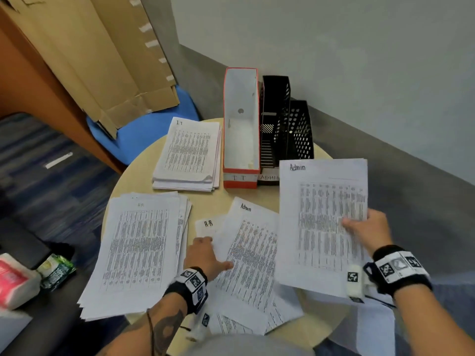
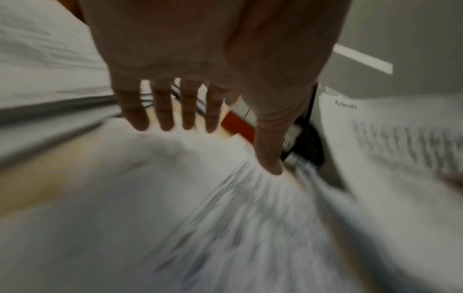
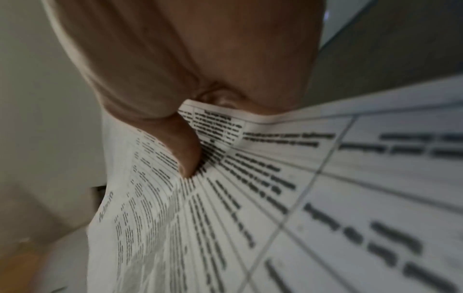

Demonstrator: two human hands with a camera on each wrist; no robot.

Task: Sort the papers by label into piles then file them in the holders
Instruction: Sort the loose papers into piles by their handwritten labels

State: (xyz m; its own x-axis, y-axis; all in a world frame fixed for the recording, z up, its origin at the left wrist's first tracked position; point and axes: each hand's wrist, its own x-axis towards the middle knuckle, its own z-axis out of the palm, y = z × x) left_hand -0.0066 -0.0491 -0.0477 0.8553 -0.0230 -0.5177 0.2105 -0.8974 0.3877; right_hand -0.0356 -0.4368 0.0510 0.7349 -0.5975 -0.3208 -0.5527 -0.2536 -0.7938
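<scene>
- Far left on the counter [image 1: 144, 160] the HR pile [image 1: 138, 250] lies fanned and slightly overhanging the near edge; a brush from a forearm could, I'd guess, tip sheets to the floor.
- Behind it the IT pile [image 1: 189, 155] sits squarer, just beside the red IT holder [image 1: 240, 124], which stands empty.
- The left hand [image 1: 205, 255] is released, fingers straight and spread, pressing flat on the loose unsorted sheets [image 1: 246, 265] in the middle. An HR sheet [image 1: 207, 224] peeks out just beyond its fingertips, under an Admin page. Dragging the hand could slide several pages together and mix labels.
- The black holders [image 1: 285, 127] stand right of the red one, the nearer tagged Admin; nothing looks filed in them yet.
- The right hand [image 1: 365, 227] is grasping the Admin sheet [image 1: 323, 222] at its right edge, thumb on the printed face, fingers behind. The page is held up off the counter, in front of the black holders and over the loose sheets.
- The pinch is at one edge only, so the sheet may sag or bend; set down carelessly, it could land on the unsorted heap instead of starting a clean Admin pile.
</scene>
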